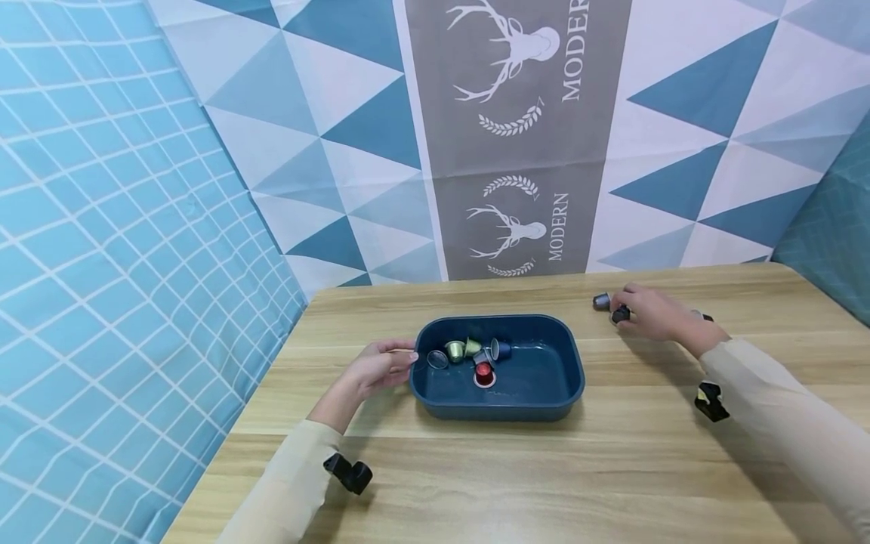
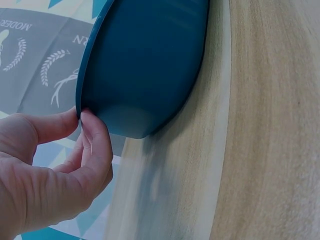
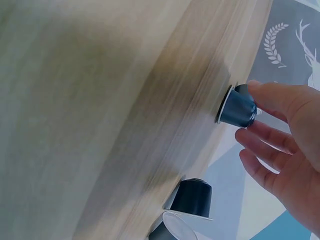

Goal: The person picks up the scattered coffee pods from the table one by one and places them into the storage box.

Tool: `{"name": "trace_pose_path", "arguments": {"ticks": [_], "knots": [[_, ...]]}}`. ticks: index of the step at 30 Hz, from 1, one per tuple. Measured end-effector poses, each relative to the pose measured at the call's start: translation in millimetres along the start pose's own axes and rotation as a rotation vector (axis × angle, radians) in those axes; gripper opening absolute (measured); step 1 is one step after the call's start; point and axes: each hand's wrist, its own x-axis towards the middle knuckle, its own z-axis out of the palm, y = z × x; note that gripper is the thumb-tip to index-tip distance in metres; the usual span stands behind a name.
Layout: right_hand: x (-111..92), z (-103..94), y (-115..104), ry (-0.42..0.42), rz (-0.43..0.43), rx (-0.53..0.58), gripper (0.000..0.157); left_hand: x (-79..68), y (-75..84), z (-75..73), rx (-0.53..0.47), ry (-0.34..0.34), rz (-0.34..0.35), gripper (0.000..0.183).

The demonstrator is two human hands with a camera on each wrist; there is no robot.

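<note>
My left hand (image 1: pixel 377 369) pinches the left rim of a dark blue plastic tub (image 1: pixel 499 412), thumb and finger on the edge in the left wrist view. The tub holds several coffee capsules: a red capsule (image 1: pixel 484 371), a dark blue capsule (image 1: pixel 501 349), a green capsule (image 1: pixel 455 351) and others, one silvery lid facing up. At the back right, my right hand (image 1: pixel 652 312) pinches a black coffee capsule (image 3: pixel 239 109) between thumb and fingers. Its wide rim faces the table. Just behind it stands a grey-blue capsule (image 1: pixel 601 301), mostly hidden in the right wrist view.
Beside the right wrist lie two more dark capsules, a black capsule (image 3: pixel 192 198) on its rim and a tipped capsule (image 3: pixel 173 229) showing its pale lid. A patterned cloth (image 1: pixel 516 151) hangs behind the wooden table (image 1: pixel 489 483); a blue gridded cloth (image 1: pixel 122 227) hangs at left.
</note>
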Motion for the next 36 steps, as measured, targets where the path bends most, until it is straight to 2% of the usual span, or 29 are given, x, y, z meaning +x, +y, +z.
{"name": "trace_pose_path", "arguments": {"ticks": [12, 20, 30, 36], "knots": [[2, 4.4, 0, -0.01, -0.004, 0.017, 0.024, -0.9, 0.2, -0.1, -0.001, -0.001, -0.005, 0.044], [3, 12.1, 3, 0.017, -0.078, 0.013, 0.015, -0.3, 0.1, -0.8, 0.004, 0.001, 0.001, 0.044], [0, 10.5, 1, 0.013, -0.062, 0.024, 0.014, 0.2, 0.5, -0.7, 0.003, 0.001, 0.006, 0.042], [-4, 9.5, -3, 0.045, -0.064, 0.024, 0.015, 1.0, 0.6, -0.5, 0.003, 0.0, 0.002, 0.044]]}}
